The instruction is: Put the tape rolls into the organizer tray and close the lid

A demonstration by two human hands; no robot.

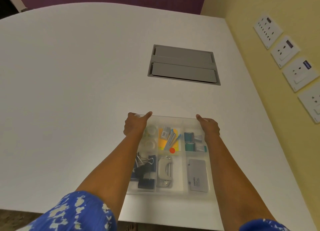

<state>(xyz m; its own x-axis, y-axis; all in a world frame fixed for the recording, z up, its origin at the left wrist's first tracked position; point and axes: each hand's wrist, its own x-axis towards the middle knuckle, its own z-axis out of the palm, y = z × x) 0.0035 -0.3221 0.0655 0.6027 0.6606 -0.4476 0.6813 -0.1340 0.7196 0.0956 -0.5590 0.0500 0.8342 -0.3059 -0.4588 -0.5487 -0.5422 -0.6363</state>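
Blue-patterned sleeves [78, 211] nearest; your left hand [136, 124] and right hand [209, 127] clasped the frosted translucent plastic lid [173, 118] over the compartmented organizer tray [197, 195]. Clear tape rolls [151, 135] lay inside, far-left compartment. Step: closing. Next: press down evenly.

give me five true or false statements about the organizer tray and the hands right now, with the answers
1. Both hands rest at the far corners of the organizer tray. True: the left hand and the right hand are there.
2. The tape rolls lie loose on the table. False: they sit in the tray's far left compartment.
3. A frosted lid covers the tray. True.
4. The binder clips are in the far right compartment. False: near left.
5. The table's grey hatch stands open. False: its flaps lie flat.
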